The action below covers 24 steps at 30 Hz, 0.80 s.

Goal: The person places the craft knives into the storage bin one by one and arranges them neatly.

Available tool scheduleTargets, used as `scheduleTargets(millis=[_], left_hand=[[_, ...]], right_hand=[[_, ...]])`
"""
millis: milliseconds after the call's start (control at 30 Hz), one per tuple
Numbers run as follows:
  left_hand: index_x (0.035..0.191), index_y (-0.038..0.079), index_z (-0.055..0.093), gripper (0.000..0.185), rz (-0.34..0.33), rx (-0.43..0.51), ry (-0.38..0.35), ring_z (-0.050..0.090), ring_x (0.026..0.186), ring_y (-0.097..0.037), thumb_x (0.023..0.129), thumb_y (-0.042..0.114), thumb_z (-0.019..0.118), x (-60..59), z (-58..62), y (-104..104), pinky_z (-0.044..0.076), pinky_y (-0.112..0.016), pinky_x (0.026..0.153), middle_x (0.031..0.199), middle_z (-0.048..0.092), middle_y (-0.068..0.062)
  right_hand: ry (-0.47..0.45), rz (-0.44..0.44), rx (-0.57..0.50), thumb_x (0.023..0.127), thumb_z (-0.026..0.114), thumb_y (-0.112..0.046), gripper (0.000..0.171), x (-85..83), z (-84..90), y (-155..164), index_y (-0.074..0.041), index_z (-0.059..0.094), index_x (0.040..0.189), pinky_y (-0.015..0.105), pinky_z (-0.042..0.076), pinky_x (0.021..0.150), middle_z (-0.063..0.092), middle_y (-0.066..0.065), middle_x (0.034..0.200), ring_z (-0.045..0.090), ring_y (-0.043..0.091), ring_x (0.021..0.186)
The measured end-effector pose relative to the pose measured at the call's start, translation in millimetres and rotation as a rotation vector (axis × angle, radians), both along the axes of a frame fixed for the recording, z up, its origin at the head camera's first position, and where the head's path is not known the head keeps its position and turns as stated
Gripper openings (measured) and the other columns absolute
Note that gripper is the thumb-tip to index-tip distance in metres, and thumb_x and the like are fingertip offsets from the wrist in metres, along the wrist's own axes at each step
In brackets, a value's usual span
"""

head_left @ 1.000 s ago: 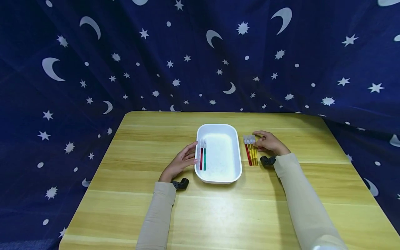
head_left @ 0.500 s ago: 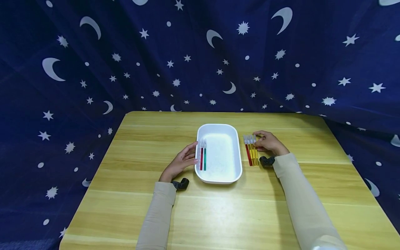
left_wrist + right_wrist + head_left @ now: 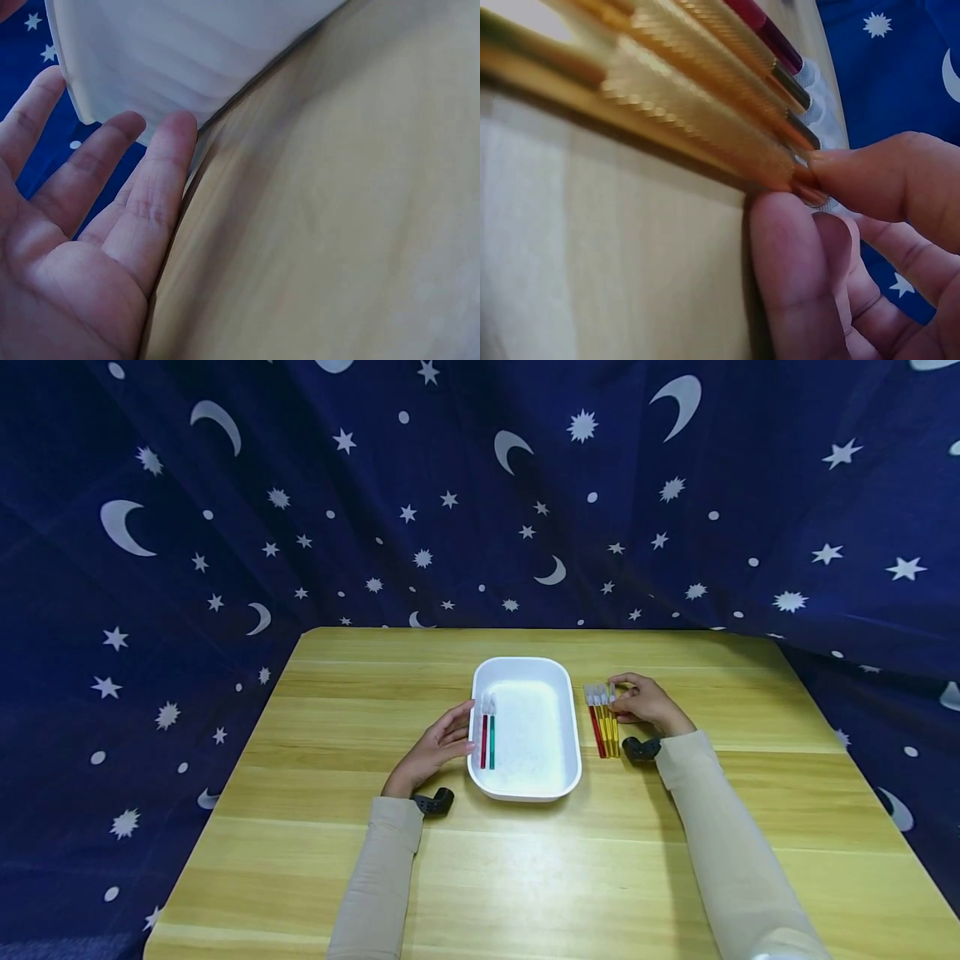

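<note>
On the table, right of the white tray (image 3: 525, 795), a red craft knife (image 3: 597, 732) and three gold ones lie in a row, clear caps toward the far side. My right hand (image 3: 651, 703) pinches the rightmost gold craft knife (image 3: 697, 127) between thumb and forefinger, just below its cap. Its knurled handle lies close beside the other gold knives. My left hand (image 3: 431, 750) rests against the tray's left side, fingers (image 3: 154, 184) fairly straight and touching the outer wall. Inside the tray, along the left, lie a red craft knife (image 3: 483, 742) and a green craft knife (image 3: 492, 742), both capped.
A light wooden table (image 3: 525, 877) carries everything. Behind it hangs a dark blue cloth (image 3: 465, 527) with moons and stars. Black wrist cameras are strapped to both wrists, the right camera (image 3: 642, 747) close beside the row of knives.
My right fingertips have shifted very slightly to the right, and the cap end of the rightmost gold craft knife sits a little apart from its neighbour. My left hand and the tray stay put.
</note>
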State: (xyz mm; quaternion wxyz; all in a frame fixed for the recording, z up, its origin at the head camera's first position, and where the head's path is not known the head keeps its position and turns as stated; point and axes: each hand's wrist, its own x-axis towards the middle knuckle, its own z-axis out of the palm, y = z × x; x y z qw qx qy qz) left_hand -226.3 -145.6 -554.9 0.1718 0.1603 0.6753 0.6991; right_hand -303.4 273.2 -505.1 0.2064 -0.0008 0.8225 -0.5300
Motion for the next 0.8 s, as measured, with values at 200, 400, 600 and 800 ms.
scheduleTargets(millis=[200,400,600,800], left_hand=[[0.171,0.006,0.029,0.076,-0.001,0.002,0.001,0.042,0.152,-0.044,0.104,-0.003,0.064,0.0,0.1,0.3,0.042,-0.042,0.122,0.170,0.036,-0.024],[0.171,0.006,0.029,0.076,-0.002,0.008,-0.002,0.041,0.153,-0.045,0.104,-0.002,0.064,0.3,0.9,0.0,0.043,-0.040,0.121,0.170,0.035,-0.025],[0.171,0.007,0.029,0.076,-0.001,0.007,-0.007,0.041,0.153,-0.044,0.104,-0.002,0.065,0.3,1.4,0.0,0.041,-0.044,0.123,0.171,0.035,-0.025],[0.171,0.006,0.028,0.076,-0.004,0.005,-0.005,0.041,0.152,-0.045,0.105,-0.001,0.064,0.7,2.4,0.4,0.042,-0.042,0.123,0.170,0.035,-0.025]], right_hand=[[-0.001,0.005,-0.022,0.102,0.063,0.005,0.066,1.2,-0.7,0.7,0.011,0.033,0.161,0.024,0.063,0.069,0.056,0.010,0.100,0.066,0.009,0.075],[0.007,0.005,-0.060,0.104,0.062,0.006,0.063,3.9,2.8,1.2,0.010,0.034,0.160,0.025,0.064,0.070,0.056,0.012,0.105,0.066,0.011,0.076],[0.015,-0.010,-0.073,0.103,0.062,0.007,0.063,5.0,4.4,1.9,0.010,0.034,0.160,0.025,0.064,0.070,0.058,0.011,0.105,0.066,0.011,0.075],[0.028,-0.006,-0.088,0.104,0.060,0.008,0.061,7.0,3.2,3.5,0.011,0.034,0.159,0.025,0.063,0.069,0.060,0.008,0.101,0.065,0.010,0.075]])
